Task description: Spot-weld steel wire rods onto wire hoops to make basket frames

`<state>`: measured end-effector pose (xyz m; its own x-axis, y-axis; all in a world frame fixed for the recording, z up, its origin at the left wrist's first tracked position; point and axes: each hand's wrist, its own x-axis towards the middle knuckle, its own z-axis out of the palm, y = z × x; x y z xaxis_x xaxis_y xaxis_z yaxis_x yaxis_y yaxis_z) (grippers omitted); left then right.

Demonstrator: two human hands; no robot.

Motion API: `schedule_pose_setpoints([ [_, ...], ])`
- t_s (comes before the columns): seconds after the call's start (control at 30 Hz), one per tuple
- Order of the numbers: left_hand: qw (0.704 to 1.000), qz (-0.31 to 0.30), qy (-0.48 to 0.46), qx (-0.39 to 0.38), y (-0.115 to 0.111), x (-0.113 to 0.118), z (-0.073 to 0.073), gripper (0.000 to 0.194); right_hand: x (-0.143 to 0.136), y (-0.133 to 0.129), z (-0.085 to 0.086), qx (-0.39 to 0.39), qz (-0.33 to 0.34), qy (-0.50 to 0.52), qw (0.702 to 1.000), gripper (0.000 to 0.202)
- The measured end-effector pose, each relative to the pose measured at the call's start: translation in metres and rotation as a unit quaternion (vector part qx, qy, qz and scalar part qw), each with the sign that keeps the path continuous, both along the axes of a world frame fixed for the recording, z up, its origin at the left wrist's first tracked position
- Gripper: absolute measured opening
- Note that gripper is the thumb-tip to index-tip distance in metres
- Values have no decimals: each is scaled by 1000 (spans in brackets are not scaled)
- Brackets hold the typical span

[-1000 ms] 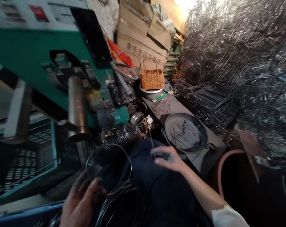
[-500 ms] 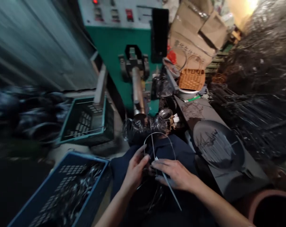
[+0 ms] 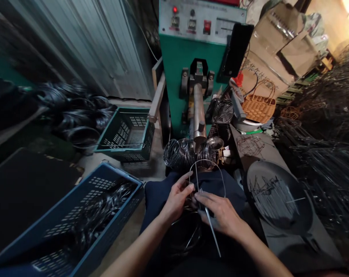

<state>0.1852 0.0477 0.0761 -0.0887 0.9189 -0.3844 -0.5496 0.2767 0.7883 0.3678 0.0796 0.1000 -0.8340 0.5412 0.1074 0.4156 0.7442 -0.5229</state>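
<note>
Partly hidden, wire hoop (image 3: 206,159) in pinched left fingers (image 3: 188,189), metal rod (image 3: 211,229) in curled right fingers (image 3: 207,199), tips obscured

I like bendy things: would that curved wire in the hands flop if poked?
The curved wire probably springs rather than flops: its arch stands above the left hand and right hand. It's likely light, being so thin, and perhaps slippery, since it looks smooth.

A narrow gray bench (image 3: 326,250) stands to the right of the green machine (image 3: 176,84), carrying a tangle of thin wire (image 3: 251,145), closer to the machine, and a dark round pan (image 3: 263,168), farther from it. On the floor (image 3: 157,161) to the machine's left sits 1 green crate (image 3: 135,156) with slotted sides.
</note>
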Motion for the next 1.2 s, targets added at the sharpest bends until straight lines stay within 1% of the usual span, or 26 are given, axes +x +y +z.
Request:
schedule_pose_setpoints([
  [0.1,1000,6,-16,5,2,0,1,66,-1,3,-1,0,-2,1,1000,53],
  [0.23,999,-3,-38,16,4,-1,-2,67,-3,7,-2,8,-4,-15,1000,51],
  [0.5,999,3,-35,33,7,1,-4,67,-2,11,-4,16,-15,-20,1000,50],
  [0.73,998,3,-35,52,10,2,-5,63,-2,14,0,15,-15,-10,1000,47],
  [1.0,998,9,-39,40,15,3,4,67,-1,19,8,42,6,1,999,49],
  [1.2,997,16,-44,53,18,4,4,66,-2,22,14,48,15,18,999,46],
])
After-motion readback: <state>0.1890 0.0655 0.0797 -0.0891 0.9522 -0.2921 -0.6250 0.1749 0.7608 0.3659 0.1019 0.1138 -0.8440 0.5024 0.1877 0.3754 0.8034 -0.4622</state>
